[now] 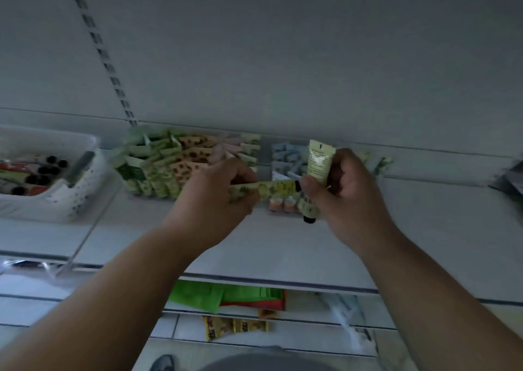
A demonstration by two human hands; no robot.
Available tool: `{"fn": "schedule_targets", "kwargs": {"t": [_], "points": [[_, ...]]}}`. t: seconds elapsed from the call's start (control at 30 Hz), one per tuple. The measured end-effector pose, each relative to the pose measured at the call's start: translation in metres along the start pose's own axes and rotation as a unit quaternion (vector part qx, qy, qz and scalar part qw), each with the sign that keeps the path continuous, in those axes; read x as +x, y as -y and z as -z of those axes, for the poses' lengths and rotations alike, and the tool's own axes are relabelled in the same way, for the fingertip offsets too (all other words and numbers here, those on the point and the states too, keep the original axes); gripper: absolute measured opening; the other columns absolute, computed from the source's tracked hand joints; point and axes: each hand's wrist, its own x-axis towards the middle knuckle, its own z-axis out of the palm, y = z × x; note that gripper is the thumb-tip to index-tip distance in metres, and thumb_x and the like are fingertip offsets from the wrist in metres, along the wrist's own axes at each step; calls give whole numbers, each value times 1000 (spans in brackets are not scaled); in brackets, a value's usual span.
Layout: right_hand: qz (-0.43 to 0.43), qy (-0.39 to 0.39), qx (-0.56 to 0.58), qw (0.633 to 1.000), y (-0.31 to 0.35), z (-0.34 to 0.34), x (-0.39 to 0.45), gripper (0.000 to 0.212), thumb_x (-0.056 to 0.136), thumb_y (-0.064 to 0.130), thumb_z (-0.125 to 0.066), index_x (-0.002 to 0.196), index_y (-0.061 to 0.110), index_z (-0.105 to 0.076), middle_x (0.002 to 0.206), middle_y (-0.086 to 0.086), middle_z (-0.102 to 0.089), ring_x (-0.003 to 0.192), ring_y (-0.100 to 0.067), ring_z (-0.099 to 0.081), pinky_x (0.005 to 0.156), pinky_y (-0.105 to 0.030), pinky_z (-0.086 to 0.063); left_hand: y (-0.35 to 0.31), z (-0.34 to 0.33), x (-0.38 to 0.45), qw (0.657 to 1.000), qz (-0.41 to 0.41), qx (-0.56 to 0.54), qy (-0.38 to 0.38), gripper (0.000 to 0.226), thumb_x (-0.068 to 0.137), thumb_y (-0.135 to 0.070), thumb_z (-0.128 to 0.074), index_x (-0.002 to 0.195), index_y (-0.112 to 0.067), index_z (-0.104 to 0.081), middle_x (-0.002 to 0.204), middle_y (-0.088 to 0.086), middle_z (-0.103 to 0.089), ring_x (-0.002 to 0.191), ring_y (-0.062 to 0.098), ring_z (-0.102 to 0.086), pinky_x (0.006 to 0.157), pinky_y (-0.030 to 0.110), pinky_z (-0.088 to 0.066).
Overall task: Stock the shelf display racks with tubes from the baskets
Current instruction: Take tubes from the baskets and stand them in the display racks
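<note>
i see both hands over the white shelf. the left hand grips a yellow tube that lies flat, its black cap toward the right hand. the right hand holds a pale green tube upright, black cap down. behind the hands the display rack is full of green and orange tubes in rows. at the left stands a white basket with tubes inside, black caps showing.
</note>
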Motion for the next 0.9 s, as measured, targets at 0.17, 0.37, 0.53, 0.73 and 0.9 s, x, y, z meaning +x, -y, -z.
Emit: {"fn": "schedule_targets", "kwargs": {"t": [0.17,0.37,0.53,0.73,0.9], "points": [[-57,-28,-7,998,-38,75,-14,21,87,36,-68,100,33,-52,85,5,-66,72,-14,-65,55,-38,-56,-53,-63,4,999,34,-37,-16,18,76,-28,-78,83,-33,-62,71,-12,-66,66,1,-60,52,13,-43],[-86,-78,-72,991,-76,126,-9,16,92,28,-62,99,16,-55,88,-4,-66,72,-10,-60,52,-14,-47,-81,-121,15,999,37,-14,8,7,82,-30,-72,84,-29,-66,66,-11,-61,64,4,-57,51,15,-41],[-44,-89,-150,984,-90,136,24,23,89,36,-65,84,15,-56,82,3,-64,76,-12,-59,64,-28,-47,-84,-140,30,999,46,17,-22,10,83,-28,-70,92,-27,-67,70,-14,-61,64,2,-56,55,20,-44],[-16,-70,-164,984,-104,122,64,22,86,33,-69,86,12,-63,80,3,-67,76,-17,-63,68,-38,-54,-83,-148,30,998,34,15,-46,11,83,-24,-71,92,-23,-65,70,-16,-57,64,0,-54,53,20,-41],[13,-57,-170,984,-109,109,68,15,86,31,-69,94,18,-66,84,7,-68,77,-10,-62,67,-32,-54,-78,-148,31,998,30,7,-52,13,82,-21,-73,93,-21,-66,72,-16,-56,66,3,-54,57,27,-47]]}}
